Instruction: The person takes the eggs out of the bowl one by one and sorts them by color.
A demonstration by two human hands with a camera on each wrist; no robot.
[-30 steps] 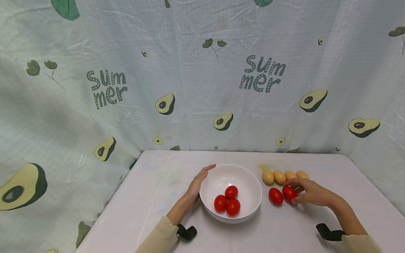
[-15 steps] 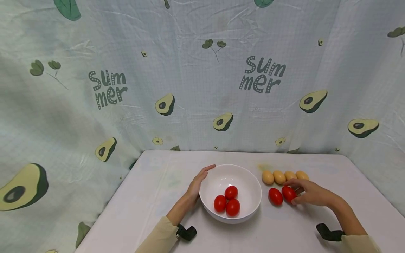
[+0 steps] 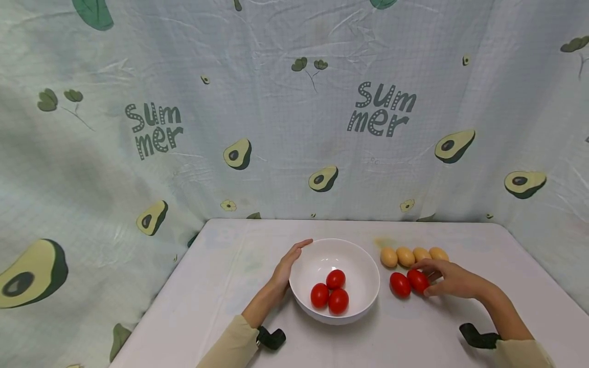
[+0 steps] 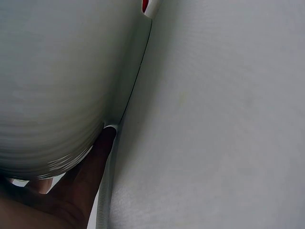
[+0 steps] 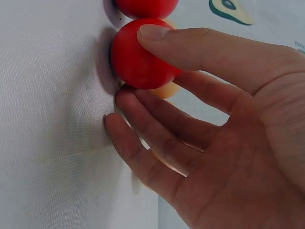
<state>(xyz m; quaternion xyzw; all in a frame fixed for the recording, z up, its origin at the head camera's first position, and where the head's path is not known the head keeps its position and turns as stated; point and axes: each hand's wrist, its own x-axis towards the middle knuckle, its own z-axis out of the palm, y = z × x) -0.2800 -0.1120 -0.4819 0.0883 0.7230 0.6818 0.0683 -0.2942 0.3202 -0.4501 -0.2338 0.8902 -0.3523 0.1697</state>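
Observation:
A white bowl (image 3: 361, 276) stands on the table with three red eggs (image 3: 338, 301) inside. My left hand (image 3: 286, 268) rests against the bowl's left side, its fingers stretched along the wall; the left wrist view has the fingers beside the bowl's outer surface (image 4: 57, 86). Right of the bowl lie two more red eggs side by side. My right hand (image 3: 455, 280) pinches the right one (image 5: 138, 59), thumb on its near side and fingers behind and beneath. The left one (image 3: 400, 285) is almost touching it. That held egg appears still down on the table.
Several yellow eggs (image 3: 405, 257) form a row behind the two red ones, close to my right fingers. Behind the white table (image 3: 239, 296) hangs a curtain (image 3: 276, 102) printed with avocados. Black wrist mounts (image 3: 271, 338) sit on both forearms.
The red egg at my right fingers has shifted slightly left, closer to the red egg beside it. My left hand and the bowl stay put.

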